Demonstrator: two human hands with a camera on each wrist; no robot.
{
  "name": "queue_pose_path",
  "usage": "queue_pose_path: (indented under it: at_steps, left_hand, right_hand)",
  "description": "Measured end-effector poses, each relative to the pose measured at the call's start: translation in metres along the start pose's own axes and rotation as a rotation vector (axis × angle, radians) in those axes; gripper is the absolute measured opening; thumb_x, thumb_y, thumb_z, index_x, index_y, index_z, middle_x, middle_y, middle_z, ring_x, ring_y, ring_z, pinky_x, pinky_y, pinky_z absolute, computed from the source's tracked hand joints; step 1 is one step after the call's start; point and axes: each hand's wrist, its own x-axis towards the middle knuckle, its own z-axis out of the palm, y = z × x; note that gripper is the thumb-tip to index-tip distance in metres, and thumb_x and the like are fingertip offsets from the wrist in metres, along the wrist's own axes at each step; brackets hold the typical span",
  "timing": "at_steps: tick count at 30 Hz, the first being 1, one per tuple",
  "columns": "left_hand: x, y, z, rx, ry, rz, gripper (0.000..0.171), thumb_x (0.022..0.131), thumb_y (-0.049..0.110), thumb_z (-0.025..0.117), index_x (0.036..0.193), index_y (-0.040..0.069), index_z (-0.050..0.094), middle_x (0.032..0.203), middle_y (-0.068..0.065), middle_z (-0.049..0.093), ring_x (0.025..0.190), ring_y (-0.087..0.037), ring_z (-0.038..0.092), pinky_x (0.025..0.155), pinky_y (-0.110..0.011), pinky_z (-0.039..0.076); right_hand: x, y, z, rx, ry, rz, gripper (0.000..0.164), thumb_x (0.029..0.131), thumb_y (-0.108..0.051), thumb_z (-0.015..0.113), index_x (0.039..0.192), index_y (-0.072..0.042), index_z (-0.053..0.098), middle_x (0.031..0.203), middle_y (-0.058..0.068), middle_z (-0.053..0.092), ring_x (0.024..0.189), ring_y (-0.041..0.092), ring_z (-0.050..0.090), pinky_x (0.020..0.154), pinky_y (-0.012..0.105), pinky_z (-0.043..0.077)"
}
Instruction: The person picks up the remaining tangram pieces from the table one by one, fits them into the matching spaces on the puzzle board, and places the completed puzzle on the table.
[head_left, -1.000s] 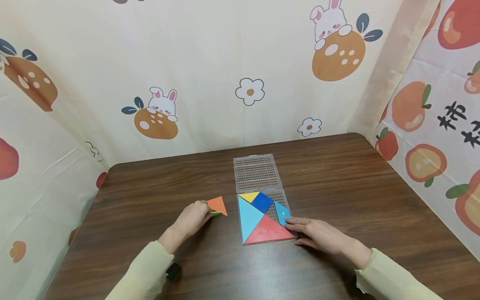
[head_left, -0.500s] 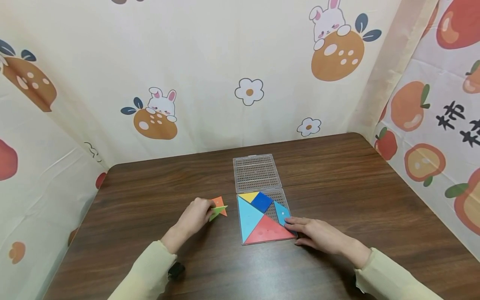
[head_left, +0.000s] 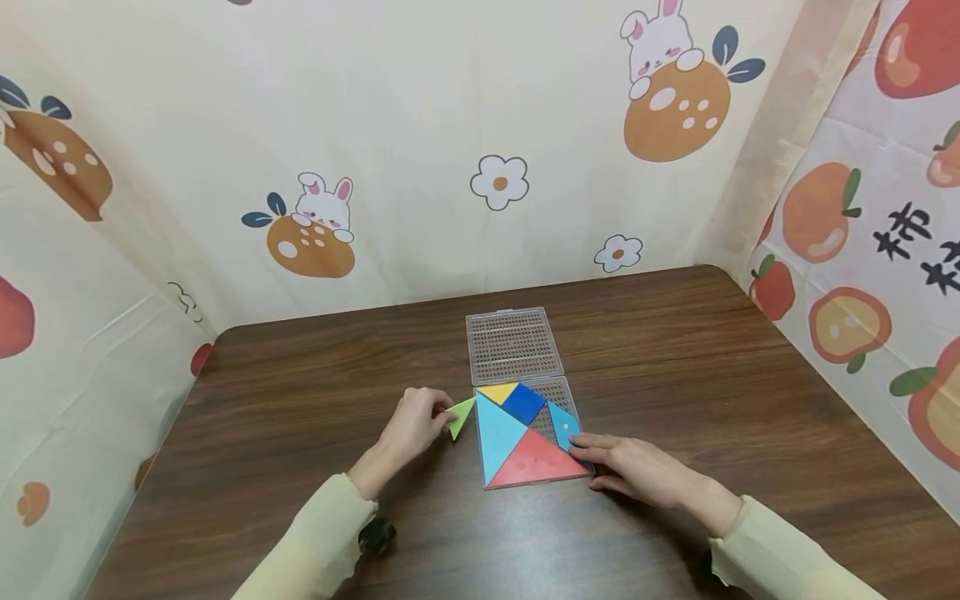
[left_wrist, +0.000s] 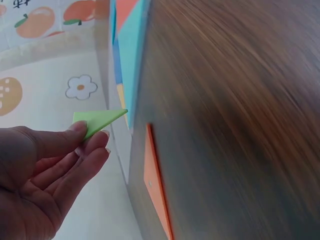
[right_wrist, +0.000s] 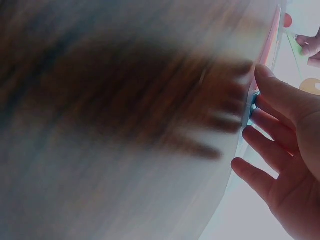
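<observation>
My left hand (head_left: pixel 416 423) pinches a light green triangle (left_wrist: pixel 97 121) between thumb and fingers, raised above the table just left of the tangram case. My right hand (head_left: pixel 637 468) lies with fingertips on the blue parallelogram (head_left: pixel 564 423) and the case's right edge; its fingers are extended. Inside the case's near half (head_left: pixel 555 388) sit a light blue triangle (head_left: pixel 498 433), a red triangle (head_left: pixel 536 463), a dark blue square (head_left: pixel 524 404) and a yellow triangle (head_left: pixel 498 393). An orange piece (left_wrist: pixel 156 182) lies on the table in the left wrist view; my left hand hides it in the head view.
The clear plastic lid half (head_left: pixel 514 346) of the case lies unfolded behind the filled half. Both rest on a dark wooden table (head_left: pixel 337 358). A printed curtain (head_left: pixel 420 225) hangs behind the table, with more cloth at both sides.
My left hand has lifted the green triangle off the orange piece and carried it right, up to the case's left edge. The right hand has stayed in place.
</observation>
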Motion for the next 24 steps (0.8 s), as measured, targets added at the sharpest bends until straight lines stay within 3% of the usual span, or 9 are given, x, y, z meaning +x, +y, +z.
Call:
queue_pose_path:
  at_steps: [5, 13, 24]
  left_hand:
    - [0.006, 0.010, 0.005, -0.104, -0.022, -0.063, 0.005, 0.077, 0.002, 0.067, 0.078, -0.003, 0.066, 0.058, -0.004, 0.059, 0.048, -0.008, 0.052, 0.045, -0.020, 0.041]
    - [0.016, 0.022, 0.015, -0.202, -0.010, -0.084, 0.010, 0.076, 0.002, 0.068, 0.082, -0.006, 0.066, 0.061, -0.005, 0.061, 0.052, -0.021, 0.060, 0.046, -0.020, 0.045]
    - [0.027, 0.036, 0.036, -0.313, 0.006, -0.106, 0.012, 0.076, 0.005, 0.068, 0.082, -0.006, 0.065, 0.064, -0.007, 0.063, 0.049, -0.012, 0.059, 0.046, -0.020, 0.047]
  right_hand:
    - [0.000, 0.000, 0.000, 0.002, -0.003, 0.011, 0.042, 0.080, -0.022, 0.066, 0.117, -0.005, 0.058, 0.123, 0.009, 0.052, 0.110, 0.022, 0.051, 0.082, 0.037, 0.045]
    - [0.001, 0.001, 0.000, 0.017, -0.034, 0.048, 0.042, 0.081, -0.024, 0.065, 0.119, -0.006, 0.057, 0.125, 0.007, 0.051, 0.112, 0.021, 0.049, 0.084, 0.037, 0.044]
    - [0.001, 0.001, -0.001, 0.022, -0.049, 0.061, 0.043, 0.081, -0.024, 0.064, 0.119, -0.007, 0.057, 0.126, 0.007, 0.050, 0.113, 0.021, 0.048, 0.084, 0.037, 0.044]
